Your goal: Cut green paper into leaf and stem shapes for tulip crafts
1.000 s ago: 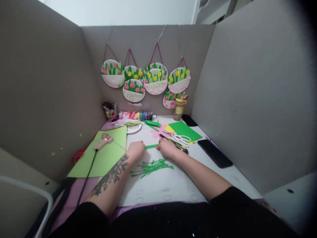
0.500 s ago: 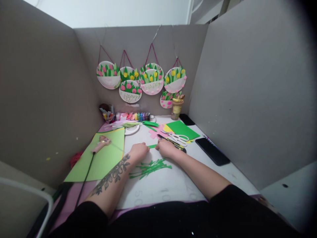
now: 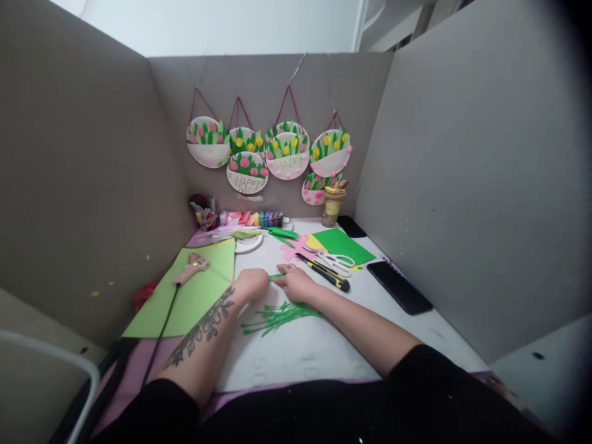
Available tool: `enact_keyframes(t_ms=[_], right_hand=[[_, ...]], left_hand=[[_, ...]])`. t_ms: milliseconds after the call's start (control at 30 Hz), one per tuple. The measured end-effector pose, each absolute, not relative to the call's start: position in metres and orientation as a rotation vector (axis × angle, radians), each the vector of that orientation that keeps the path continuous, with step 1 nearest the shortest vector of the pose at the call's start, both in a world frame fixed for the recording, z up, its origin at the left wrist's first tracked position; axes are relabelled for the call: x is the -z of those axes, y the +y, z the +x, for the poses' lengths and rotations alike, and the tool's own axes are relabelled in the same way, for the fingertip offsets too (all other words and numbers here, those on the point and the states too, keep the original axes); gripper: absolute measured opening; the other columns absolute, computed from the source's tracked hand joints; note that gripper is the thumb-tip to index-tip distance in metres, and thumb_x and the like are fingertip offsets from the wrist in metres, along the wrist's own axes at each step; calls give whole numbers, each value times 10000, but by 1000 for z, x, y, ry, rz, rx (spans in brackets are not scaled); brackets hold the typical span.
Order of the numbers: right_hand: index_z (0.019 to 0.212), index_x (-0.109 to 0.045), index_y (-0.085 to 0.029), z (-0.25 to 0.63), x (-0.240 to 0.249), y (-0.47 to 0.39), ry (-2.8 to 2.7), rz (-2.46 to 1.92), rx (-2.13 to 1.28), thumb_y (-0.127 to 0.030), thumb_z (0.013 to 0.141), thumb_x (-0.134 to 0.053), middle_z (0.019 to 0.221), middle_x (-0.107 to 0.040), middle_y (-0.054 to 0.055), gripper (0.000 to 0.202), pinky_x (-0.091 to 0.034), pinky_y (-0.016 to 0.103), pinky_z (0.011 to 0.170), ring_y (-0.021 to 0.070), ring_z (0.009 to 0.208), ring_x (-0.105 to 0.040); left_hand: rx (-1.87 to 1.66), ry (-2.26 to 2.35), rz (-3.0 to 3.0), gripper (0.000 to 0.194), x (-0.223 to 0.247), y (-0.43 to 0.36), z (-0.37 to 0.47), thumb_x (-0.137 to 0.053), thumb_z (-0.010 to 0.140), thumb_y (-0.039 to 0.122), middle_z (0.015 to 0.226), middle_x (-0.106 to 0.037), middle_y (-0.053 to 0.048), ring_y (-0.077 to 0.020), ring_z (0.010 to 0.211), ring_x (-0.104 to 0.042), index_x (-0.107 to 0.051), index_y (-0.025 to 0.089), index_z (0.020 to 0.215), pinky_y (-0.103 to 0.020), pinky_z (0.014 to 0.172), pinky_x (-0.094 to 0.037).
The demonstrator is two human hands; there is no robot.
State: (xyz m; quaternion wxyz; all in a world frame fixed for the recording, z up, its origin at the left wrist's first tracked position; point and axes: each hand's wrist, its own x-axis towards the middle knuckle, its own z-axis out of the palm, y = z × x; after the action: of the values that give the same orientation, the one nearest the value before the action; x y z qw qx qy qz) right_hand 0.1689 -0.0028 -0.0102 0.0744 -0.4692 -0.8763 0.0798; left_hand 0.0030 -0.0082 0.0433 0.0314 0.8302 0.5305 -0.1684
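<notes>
Between my hands stretches a narrow green paper strip (image 3: 274, 277), low over the white table surface. My left hand (image 3: 252, 284) is closed, its fingers bent around the strip's left end and mostly hidden from me. At the other end, my right hand (image 3: 296, 284) pinches the strip between thumb and fingers. Just below the hands lies a loose pile of thin green paper stems (image 3: 277, 317), partly covered by my right wrist. A black-and-yellow utility knife (image 3: 326, 273) and white-handled scissors (image 3: 337, 260) rest to the right of my right hand.
A pink glue gun (image 3: 192, 269) lies on light green paper (image 3: 157, 311) at left. Right are a dark green sheet (image 3: 345, 245) and a phone (image 3: 400, 287). Paper plates (image 3: 289, 163) with paper flowers hang on the grey partition (image 3: 272, 80). A cup (image 3: 331, 213) stands at the back.
Both hands have shifted left with the strip, my right hand more, so the gap between them is narrower. The utility knife is now more fully uncovered. The view has tilted slightly.
</notes>
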Motion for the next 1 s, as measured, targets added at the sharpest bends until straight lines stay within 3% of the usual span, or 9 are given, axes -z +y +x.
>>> enact_keyframes(t_ms=[100, 233, 433, 867, 1000], right_hand=[[1265, -613, -331, 163, 7, -5, -2670, -1402, -243, -217, 862, -481, 1434, -456, 87, 439, -361, 427, 999, 283, 1280, -410], [1227, -633, -340, 167, 0, -9, -2693, -1481, -172, -237, 878, -468, 1439, -448, 78, 399, -326, 479, 1018, 313, 1323, -355], [1165, -662, -241, 177, -2, -14, -2718, -1576, -12, -163, 846, -471, 1395, -477, 140, 380, -304, 523, 1005, 350, 1309, -341], [980, -703, -108, 185, -18, -22, -2707, -1766, 86, -84, 805, -496, 1101, -644, 208, 273, -379, 402, 871, 302, 1057, -542], [924, -720, -128, 201, -9, -17, -2639, -1709, 96, -116, 806, -504, 1203, -615, 172, 247, -377, 360, 891, 277, 1055, -547]], left_hand=[[484, 1584, 2593, 318, -41, -10, 2, -428, 862, 217, 1016, -693, -202, -267, 953, -666, -695, 112, 999, -338, 803, -510], [525, 1575, 2582, 297, -39, -9, 3, -455, 846, 220, 994, -697, -201, -280, 918, -671, -703, 124, 976, -350, 769, -512], [537, 1649, 2518, 326, -45, -9, -1, -470, 836, 290, 1004, -702, -197, -300, 922, -669, -722, 124, 960, -365, 766, -511], [454, 1739, 2521, 333, -37, -6, -6, -438, 837, 246, 989, -705, -199, -291, 920, -669, -713, 95, 946, -344, 758, -507], [317, 1861, 2469, 345, -34, -4, -5, -422, 860, 267, 965, -700, -202, -298, 936, -667, -709, 92, 937, -339, 763, -500]])
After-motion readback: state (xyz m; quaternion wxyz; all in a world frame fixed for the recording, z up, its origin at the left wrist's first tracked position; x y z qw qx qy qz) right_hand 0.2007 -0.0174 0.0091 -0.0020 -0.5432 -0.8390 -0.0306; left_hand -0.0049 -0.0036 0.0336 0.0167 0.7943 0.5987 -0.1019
